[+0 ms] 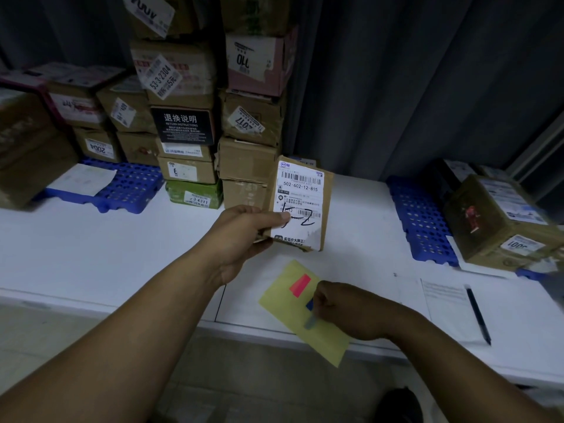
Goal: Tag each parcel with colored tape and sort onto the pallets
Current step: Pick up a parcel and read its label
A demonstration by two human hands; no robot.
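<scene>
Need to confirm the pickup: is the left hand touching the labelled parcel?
Touching. The head view shows the left hand gripping the labelled parcel at its lower left corner, thumb lying across its front.

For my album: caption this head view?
Left hand holds a labelled parcel; right hand pinches blue tape on the yellow sheet.

The upper right of the frame was filled by a dark grey pleated curtain [412, 87]. A white table [91, 254] was spread across the middle, and a pale floor [244, 377] was dimly lit below.
</scene>
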